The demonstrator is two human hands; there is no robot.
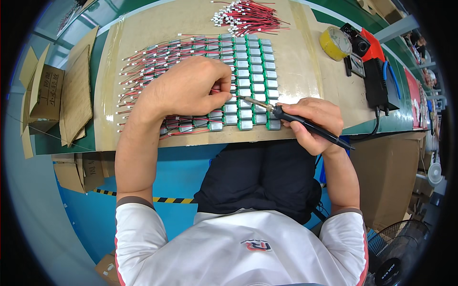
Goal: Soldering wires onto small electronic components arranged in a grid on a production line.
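Motors (248,76) in neat rows cover the cardboard sheet (305,71) on the table (102,52), each with red and black leads fanned toward nine o'clock. I see my left hand (186,90) resting over the rows, its grip pinched together on a red wire (215,90) beside one motor. My right hand (312,121) has its grip clamped on a black soldering iron (305,125), tip pointing to ten o'clock at that same motor. At twelve o'clock lies a loose wire bundle (248,16); at two o'clock, a yellow tape roll (335,43).
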